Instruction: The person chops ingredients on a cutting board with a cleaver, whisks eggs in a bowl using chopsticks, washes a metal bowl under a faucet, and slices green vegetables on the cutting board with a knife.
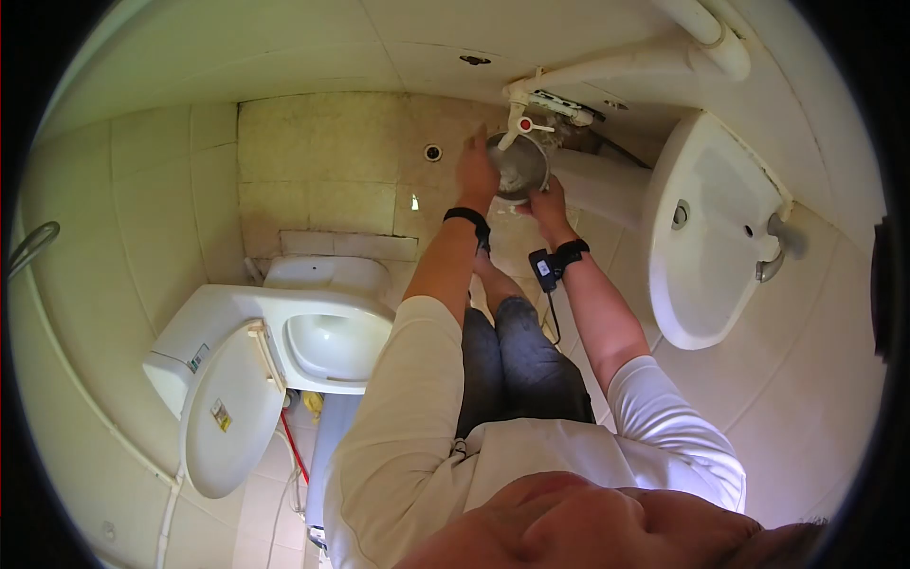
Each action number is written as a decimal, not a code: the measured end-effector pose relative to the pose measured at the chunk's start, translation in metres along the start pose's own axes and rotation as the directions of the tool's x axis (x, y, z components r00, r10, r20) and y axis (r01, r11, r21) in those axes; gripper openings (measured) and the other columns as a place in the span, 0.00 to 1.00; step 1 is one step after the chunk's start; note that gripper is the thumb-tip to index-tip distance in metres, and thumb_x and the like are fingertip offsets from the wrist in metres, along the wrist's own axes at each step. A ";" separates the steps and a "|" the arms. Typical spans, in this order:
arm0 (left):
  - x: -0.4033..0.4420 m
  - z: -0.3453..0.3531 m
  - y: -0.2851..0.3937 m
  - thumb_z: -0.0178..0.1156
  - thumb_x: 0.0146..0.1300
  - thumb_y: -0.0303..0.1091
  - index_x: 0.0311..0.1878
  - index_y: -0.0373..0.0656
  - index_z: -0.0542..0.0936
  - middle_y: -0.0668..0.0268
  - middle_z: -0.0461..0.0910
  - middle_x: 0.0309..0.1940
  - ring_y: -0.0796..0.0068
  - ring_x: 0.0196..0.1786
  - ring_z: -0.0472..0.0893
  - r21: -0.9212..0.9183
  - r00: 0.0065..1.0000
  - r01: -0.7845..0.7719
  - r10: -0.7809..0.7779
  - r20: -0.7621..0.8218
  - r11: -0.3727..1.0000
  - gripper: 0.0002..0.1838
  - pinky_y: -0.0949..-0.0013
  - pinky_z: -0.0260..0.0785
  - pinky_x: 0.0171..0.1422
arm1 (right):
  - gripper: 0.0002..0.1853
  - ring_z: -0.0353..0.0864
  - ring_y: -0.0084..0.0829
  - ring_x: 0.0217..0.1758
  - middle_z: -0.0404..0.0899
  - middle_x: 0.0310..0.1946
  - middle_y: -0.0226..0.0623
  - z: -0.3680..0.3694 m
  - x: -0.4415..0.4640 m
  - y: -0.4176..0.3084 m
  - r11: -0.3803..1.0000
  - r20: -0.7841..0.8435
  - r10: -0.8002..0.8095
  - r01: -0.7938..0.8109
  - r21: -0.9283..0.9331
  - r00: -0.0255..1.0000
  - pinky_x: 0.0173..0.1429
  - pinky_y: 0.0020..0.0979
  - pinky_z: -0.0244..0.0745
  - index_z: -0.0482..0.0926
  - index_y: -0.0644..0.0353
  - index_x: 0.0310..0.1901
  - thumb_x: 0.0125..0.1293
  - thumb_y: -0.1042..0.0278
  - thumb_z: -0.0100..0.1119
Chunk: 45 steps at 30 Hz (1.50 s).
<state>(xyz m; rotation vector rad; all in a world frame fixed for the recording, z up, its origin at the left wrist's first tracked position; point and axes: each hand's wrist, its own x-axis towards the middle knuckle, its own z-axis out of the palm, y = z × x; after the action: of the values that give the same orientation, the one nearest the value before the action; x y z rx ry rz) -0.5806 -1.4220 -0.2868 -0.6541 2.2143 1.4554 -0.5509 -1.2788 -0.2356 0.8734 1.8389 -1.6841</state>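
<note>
Gripping bowl [528,173]: right hand [548,209] clamped on near edge, left hand [478,174] alongside, grip unclear.

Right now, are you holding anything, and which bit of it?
Yes, a round bowl, under the tap: left hand at its left side, right hand at its near right edge.

the washbasin [690,237] looks glossy and smooth; left of it, a metal bowl [531,188] looks dull, a tap [516,106] like pale plastic.
</note>
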 end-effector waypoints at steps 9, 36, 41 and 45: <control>-0.042 -0.026 -0.011 0.56 0.57 0.42 0.62 0.46 0.72 0.45 0.65 0.63 0.45 0.68 0.62 0.428 0.665 -0.738 0.456 0.591 0.522 0.27 0.50 0.51 0.72 | 0.19 0.82 0.31 0.32 0.77 0.41 0.44 0.008 0.010 0.001 0.977 0.103 -0.164 0.176 -0.118 0.981 0.25 0.29 0.82 0.68 0.66 0.56 0.62 0.81 0.46; -0.031 -0.016 -0.018 0.49 0.71 0.39 0.49 0.37 0.75 0.60 0.79 0.39 0.70 0.36 0.79 -0.824 0.950 0.311 -0.116 0.291 0.474 0.15 0.67 0.73 0.38 | 0.21 0.75 0.39 0.51 0.75 0.49 0.44 0.032 0.057 0.007 0.961 0.239 -0.083 0.141 -0.238 0.967 0.55 0.35 0.69 0.73 0.65 0.53 0.72 0.55 0.42; -0.029 -0.027 -0.011 0.53 0.70 0.39 0.50 0.38 0.75 0.60 0.79 0.40 0.69 0.37 0.80 -0.767 0.952 0.275 -0.055 0.300 0.580 0.15 0.65 0.74 0.42 | 0.27 0.75 0.30 0.51 0.74 0.51 0.34 0.040 0.028 0.028 0.990 0.222 0.114 -0.129 0.053 0.968 0.54 0.33 0.70 0.69 0.58 0.59 0.72 0.44 0.39; -0.030 -0.017 -0.028 0.57 0.65 0.36 0.48 0.38 0.77 0.59 0.79 0.37 0.65 0.35 0.81 -0.078 0.934 -0.246 0.258 0.249 0.966 0.13 0.61 0.75 0.40 | 0.31 0.70 0.33 0.57 0.67 0.58 0.33 0.035 -0.004 0.002 0.969 0.092 0.241 -0.245 0.035 0.966 0.52 0.42 0.72 0.63 0.57 0.63 0.70 0.41 0.43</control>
<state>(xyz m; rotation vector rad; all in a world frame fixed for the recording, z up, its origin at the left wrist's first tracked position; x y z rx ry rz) -0.5416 -1.4422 -0.2844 -0.1812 2.1229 1.6157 -0.5488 -1.3141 -0.2383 0.9855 1.5705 -1.5896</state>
